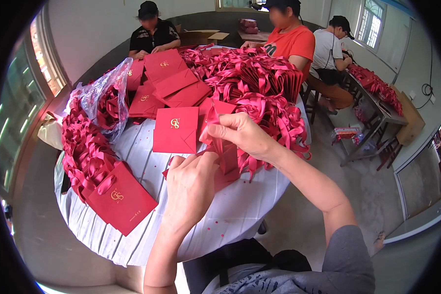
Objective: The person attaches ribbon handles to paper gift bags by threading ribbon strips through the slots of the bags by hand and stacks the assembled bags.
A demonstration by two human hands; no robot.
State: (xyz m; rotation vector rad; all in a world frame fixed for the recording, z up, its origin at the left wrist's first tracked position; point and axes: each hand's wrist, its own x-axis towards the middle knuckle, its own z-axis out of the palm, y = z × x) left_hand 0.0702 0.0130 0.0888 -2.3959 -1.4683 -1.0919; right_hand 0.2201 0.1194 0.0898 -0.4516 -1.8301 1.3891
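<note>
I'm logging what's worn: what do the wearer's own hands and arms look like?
The left hand and right hand are ungloved and unadorned. On the right arm is a grey short sleeve; the left sleeve is out of view.

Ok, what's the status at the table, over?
Right hand pinching a red strip. Left hand at a red bag, grip unclear. Ribboned bags heaped close by, nothing visibly blocking.

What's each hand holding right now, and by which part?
The right hand pinches what looks like a red ribbon near its upper end. The left hand is at a red bag; its fingertips are hidden, so its hold is unclear.
</note>
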